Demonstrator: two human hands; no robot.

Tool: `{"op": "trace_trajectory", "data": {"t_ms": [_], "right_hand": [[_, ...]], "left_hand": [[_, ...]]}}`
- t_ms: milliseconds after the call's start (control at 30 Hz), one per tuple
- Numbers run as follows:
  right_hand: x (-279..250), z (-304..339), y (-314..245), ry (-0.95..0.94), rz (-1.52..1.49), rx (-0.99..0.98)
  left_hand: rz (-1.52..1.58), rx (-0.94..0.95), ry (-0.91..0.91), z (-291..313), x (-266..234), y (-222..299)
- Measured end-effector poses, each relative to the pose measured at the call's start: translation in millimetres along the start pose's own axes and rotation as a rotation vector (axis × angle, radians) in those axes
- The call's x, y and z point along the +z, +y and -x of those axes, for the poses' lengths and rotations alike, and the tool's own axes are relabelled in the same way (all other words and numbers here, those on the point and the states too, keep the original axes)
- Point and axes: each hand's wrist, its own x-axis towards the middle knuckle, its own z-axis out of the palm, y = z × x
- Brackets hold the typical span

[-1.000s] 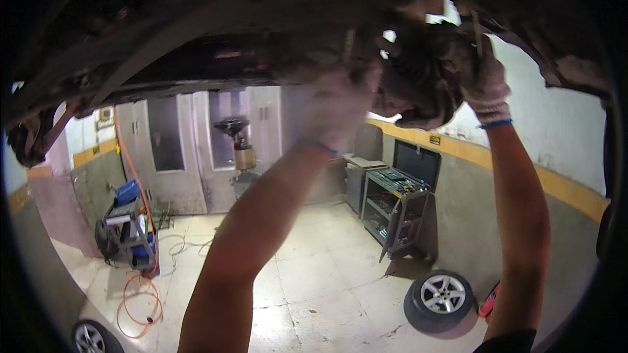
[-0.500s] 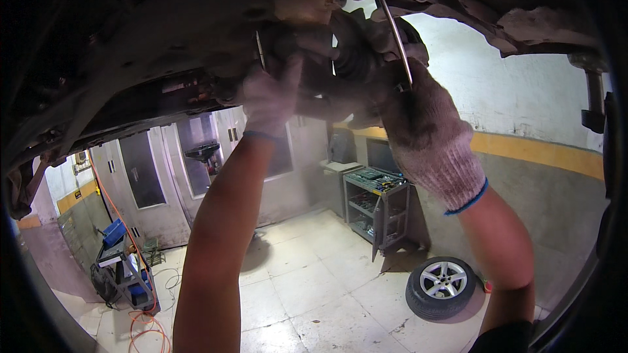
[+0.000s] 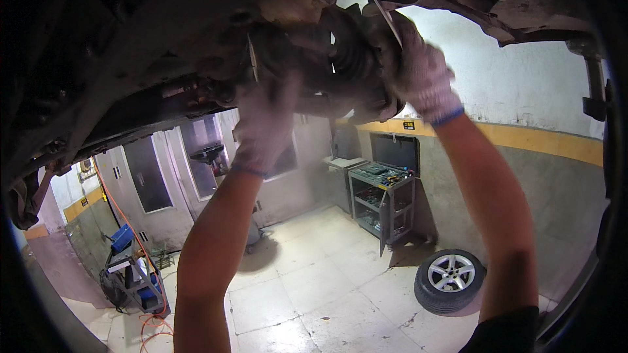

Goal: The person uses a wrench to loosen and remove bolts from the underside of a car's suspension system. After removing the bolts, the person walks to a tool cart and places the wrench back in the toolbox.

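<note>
Both gloved hands work overhead on the axle boot (image 3: 350, 59).
Right hand (image 3: 422, 75) grips it; left hand (image 3: 265, 124) blurred, grip unclear; next needs steady support.

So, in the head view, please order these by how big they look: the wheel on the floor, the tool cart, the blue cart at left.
1. Tool cart
2. Wheel and blue cart: alike, unsure; each stands at a different distance from the camera.

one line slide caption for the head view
Two gloved hands, left and right, reach up to a ribbed axle boot under a raised car.
</note>
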Motion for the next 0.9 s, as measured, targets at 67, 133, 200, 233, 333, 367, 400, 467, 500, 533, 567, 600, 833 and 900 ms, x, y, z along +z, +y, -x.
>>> {"op": "trace_trajectory", "data": {"t_ms": [67,133,200,233,333,367,400,467,500,533,567,600,833,900], "right_hand": [[21.3,-13.5,25.3,0.046,0.067,-0.015],[38.7,-7.9,39.7,0.115,-0.011,-0.051],[46.8,-2.1,43.4,0.099,-0.066,-0.006],[46.4,4.6,40.3,0.039,-0.078,0.062],[26.6,14.7,17.6,0.005,-0.136,0.127],[16.7,18.8,6.5,-0.011,-0.14,0.07],[3.9,24.1,-2.6,-0.076,-0.212,0.107],[-21.4,37.7,-17.6,-0.253,-0.336,0.232],[-24.2,38.9,-27.6,-0.276,-0.367,0.295],[-26.6,40.0,-34.7,-0.254,-0.395,0.295],[-31.2,41.1,-36.9,-0.332,-0.381,0.307],[-32.3,42.7,-39.3,-0.275,-0.296,0.234],[-24.0,37.6,-27.9,-0.343,-0.177,0.28],[-11.7,30.1,-17.3,-0.327,-0.132,0.322]], "left_hand": [[-0.006,-0.057,-0.057,5.6,-8.7,-3.5],[-0.003,-0.122,-0.063,7.4,-13.3,-3.7],[0.005,-0.11,-0.079,9.2,-16.0,-3.9],[-0.001,-0.098,-0.091,8.0,-14.8,-3.4],[0.008,-0.028,-0.074,3.1,-8.3,-4.6],[0.058,0.013,-0.018,-1.1,-4.0,-4.6],[0.0,-0.027,-0.008,-3.4,-0.5,-5.2],[0.051,0.0,0.074,-7.4,6.2,-4.8],[0.022,-0.022,0.092,-10.2,9.0,-3.2],[0.02,-0.022,0.096,-13.0,11.4,-1.3],[0.018,-0.026,0.097,-15.1,12.6,0.8],[0.02,-0.028,0.096,-17.6,14.1,3.5],[0.126,0.033,0.09,-14.4,16.9,13.1],[0.13,0.042,0.033,-4.3,10.1,6.7]]}}
